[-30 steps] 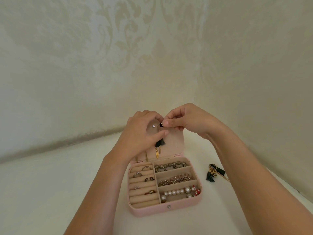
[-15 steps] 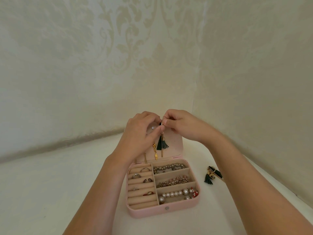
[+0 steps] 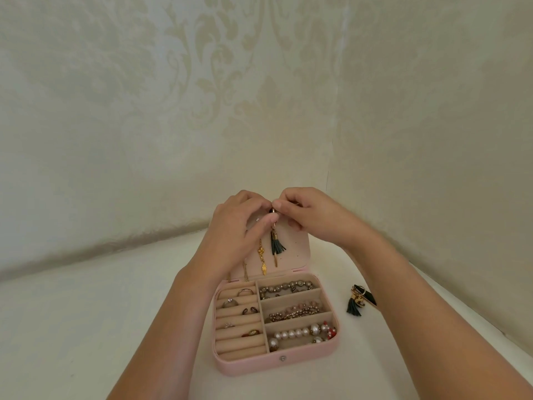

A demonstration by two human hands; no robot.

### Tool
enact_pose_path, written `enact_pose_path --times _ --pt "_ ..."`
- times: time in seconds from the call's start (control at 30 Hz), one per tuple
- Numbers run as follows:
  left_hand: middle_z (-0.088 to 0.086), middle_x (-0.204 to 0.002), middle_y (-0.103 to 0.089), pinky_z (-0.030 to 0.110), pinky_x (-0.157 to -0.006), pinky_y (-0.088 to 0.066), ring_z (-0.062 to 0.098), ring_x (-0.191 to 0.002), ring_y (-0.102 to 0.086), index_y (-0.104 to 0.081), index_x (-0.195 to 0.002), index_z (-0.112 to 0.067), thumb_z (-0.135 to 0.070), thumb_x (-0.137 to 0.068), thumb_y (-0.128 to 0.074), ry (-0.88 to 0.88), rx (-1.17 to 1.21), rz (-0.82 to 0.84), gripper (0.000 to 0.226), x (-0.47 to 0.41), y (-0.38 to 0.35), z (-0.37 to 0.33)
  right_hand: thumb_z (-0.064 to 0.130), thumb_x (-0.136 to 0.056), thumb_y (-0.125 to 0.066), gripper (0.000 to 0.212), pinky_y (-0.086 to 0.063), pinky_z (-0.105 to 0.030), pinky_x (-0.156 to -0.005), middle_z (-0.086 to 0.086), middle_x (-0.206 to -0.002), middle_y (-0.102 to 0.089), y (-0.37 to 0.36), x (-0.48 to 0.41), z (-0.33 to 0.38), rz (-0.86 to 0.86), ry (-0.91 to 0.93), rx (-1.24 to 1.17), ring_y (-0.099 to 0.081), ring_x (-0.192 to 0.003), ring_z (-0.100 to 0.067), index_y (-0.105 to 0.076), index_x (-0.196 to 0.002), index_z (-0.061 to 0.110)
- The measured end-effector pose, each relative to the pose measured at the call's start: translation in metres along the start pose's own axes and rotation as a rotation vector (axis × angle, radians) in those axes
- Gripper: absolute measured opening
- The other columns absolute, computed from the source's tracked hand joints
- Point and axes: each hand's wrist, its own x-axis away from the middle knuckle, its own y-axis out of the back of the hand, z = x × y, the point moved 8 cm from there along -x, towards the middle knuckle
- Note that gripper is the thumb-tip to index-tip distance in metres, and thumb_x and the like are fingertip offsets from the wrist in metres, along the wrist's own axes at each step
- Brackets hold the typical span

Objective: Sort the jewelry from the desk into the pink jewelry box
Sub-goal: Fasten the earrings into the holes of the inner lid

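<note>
While our left hand [image 3: 239, 226] and right hand [image 3: 305, 215] pinch the top of a tassel earring [image 3: 277, 245] against the box lid [image 3: 300, 249], rings [image 3: 245, 293] and bracelets [image 3: 285, 287] lie inside; only the second earring [image 3: 359, 303], on the desk [image 3: 86, 313], seems left.

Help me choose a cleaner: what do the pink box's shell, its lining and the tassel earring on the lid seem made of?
Pink jewelry box shell: smooth matte pink, likely faux leather; metal snap. Lining: beige, soft-looking nap, probably velvet or suede-like. Tassel earring: dark strip fringe, perhaps leather; shiny gold-toned cap and bar, likely metal.
</note>
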Motion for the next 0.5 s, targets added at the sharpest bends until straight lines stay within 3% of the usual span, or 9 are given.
enact_pose_path --times 0.13,0.3,0.5 --pt "-0.019 -0.094 -0.051 0.042 -0.087 -0.044 0.008 -0.094 -0.053 -0.066 -0.098 -0.026 -0.053 -0.083 -0.043 0.003 0.014 0.001 0.038 0.000 0.000 0.002 0.018 -0.095 -0.054 0.020 -0.038 -0.013 -0.054 0.000 -0.059 -0.056 0.002 0.003 -0.003 0.046 -0.001 -0.167 -0.047 -0.055 -0.006 -0.062 -0.077 0.014" --pt "-0.021 -0.102 -0.050 0.040 -0.091 -0.044 -0.001 -0.099 -0.052 -0.067 -0.096 -0.030 -0.056 -0.082 -0.047 0.007 0.041 0.002 0.035 0.001 -0.001 0.005 0.008 -0.087 -0.064 0.005 -0.046 -0.015 -0.059 -0.007 -0.068 -0.062 0.008 0.003 -0.010 0.057 -0.022 -0.260 -0.056 -0.057 -0.005 -0.068 -0.084 0.008" --pt "-0.022 -0.103 -0.048 0.042 -0.092 -0.043 -0.001 -0.099 -0.051 -0.066 -0.096 -0.032 -0.057 -0.081 -0.048 0.004 0.034 -0.005 0.034 0.000 -0.002 0.003 0.012 -0.090 -0.062 0.009 -0.044 -0.013 -0.057 -0.003 -0.069 -0.062 0.010 0.004 -0.008 0.067 -0.028 -0.195 -0.055 -0.055 -0.002 -0.068 -0.083 0.009"
